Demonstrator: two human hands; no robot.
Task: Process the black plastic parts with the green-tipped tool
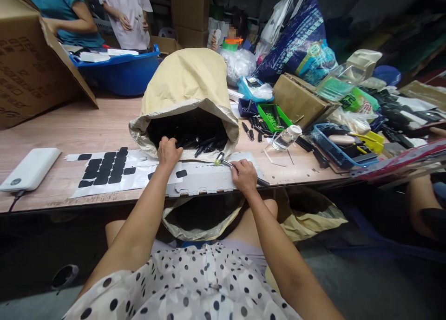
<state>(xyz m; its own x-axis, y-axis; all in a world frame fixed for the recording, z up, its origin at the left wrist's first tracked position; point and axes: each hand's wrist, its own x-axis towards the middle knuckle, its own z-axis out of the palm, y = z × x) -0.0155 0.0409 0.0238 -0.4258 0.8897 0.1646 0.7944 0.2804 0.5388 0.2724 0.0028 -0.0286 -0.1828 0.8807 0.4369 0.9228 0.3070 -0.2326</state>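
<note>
Holding one hammer: right hand

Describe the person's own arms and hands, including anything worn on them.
The left hand and right hand are bare, with no gloves and no watch or bracelet visible. Left arm and right arm show no sleeve along the forearms; sleeve ends are hard to make out. The top is whitish with black and grey polka dots.
</note>
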